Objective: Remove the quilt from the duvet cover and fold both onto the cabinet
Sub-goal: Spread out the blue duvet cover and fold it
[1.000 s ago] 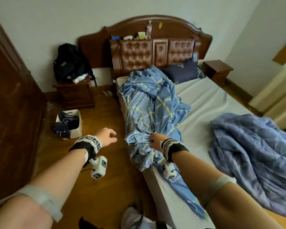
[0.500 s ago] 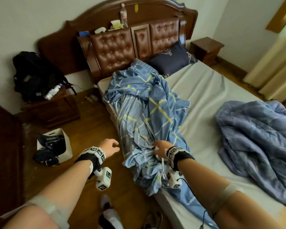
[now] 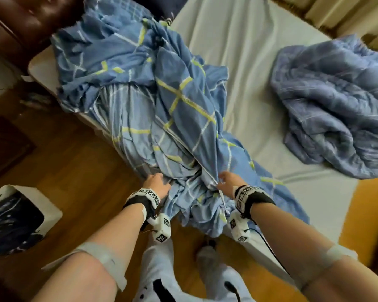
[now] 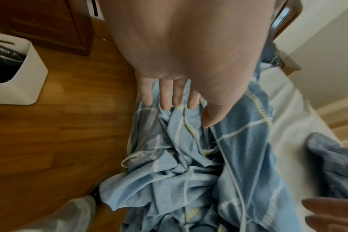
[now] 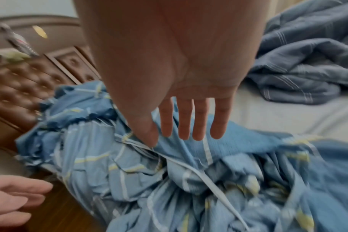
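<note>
The blue duvet cover [image 3: 179, 110] with yellow and white lines lies crumpled along the bed's left edge, its near end hanging over the side. The grey-blue quilt [image 3: 336, 101] sits apart in a heap on the right of the mattress. My left hand [image 3: 156, 184] reaches onto the cover's near left folds, fingers [image 4: 175, 97] straight, tips touching cloth [image 4: 209, 164]. My right hand [image 3: 226, 179] is at a white-edged seam of the cover, fingers [image 5: 189, 125] straight over the fabric [image 5: 169, 180], thumb tip touching a fold. Neither hand grips anything.
The pale mattress [image 3: 249, 62] is bare between cover and quilt. A brown tufted headboard [image 3: 20, 18] stands at far left. A white bin [image 3: 31, 205] with dark contents sits on the wooden floor [image 3: 79, 171] by a dark nightstand [image 3: 4, 149]. Curtains [image 3: 347, 14] hang beyond the bed.
My left hand has moved right from over the floor onto the cover. My right hand, which was bunched in the cover, now has straight fingers. The head view has dropped closer.
</note>
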{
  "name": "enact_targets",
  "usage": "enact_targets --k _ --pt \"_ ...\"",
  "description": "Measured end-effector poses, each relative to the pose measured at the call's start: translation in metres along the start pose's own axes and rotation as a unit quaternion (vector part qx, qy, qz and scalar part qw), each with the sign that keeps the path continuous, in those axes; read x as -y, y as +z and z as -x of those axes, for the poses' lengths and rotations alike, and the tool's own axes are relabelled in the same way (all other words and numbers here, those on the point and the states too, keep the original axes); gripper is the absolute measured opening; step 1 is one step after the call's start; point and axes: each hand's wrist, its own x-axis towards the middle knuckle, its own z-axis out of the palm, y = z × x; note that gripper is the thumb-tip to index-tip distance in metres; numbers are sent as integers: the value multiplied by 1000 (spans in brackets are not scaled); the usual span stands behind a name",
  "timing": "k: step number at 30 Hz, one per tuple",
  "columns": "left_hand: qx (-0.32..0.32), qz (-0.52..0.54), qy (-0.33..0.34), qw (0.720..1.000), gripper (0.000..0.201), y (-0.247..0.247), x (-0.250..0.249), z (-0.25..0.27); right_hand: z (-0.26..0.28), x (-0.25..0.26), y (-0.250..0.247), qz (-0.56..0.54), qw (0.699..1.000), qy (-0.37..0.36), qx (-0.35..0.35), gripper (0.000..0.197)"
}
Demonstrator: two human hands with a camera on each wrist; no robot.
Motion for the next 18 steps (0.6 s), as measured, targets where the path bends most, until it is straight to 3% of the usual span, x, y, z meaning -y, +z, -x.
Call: enact_targets --k 2,6,8,10,12,13,15,16,18 --pt "17 16 -32 999 39 15 13 -29 -24 -8 25 -25 999 37 4 57" --pt "43 72 -120 989 77 59 43 -77 -65 -32 73 -69 991 117 -14 74" --pt "68 118 -167 977 92 84 54 -93 -79 -45 93 -84 987 135 -21 67" --pt "104 190 -194 957 100 111 59 -106 -89 -54 103 -86 989 123 -14 47" --pt "125 216 -176 952 87 131 56 -111 -91 -61 102 -88 992 86 -5 21" --pt "120 195 -145 962 71 138 52 -113 -91 -65 100 -97 993 68 -6 17" --pt "80 137 -75 985 30 142 36 -111 -85 -74 93 -125 990 51 -30 23" --pt "54 112 -51 991 19 140 27 -110 -81 -80 88 -138 988 48 -46 25" --pt "7 95 -10 995 21 129 5 -105 -70 -94 76 -157 984 44 -71 25"
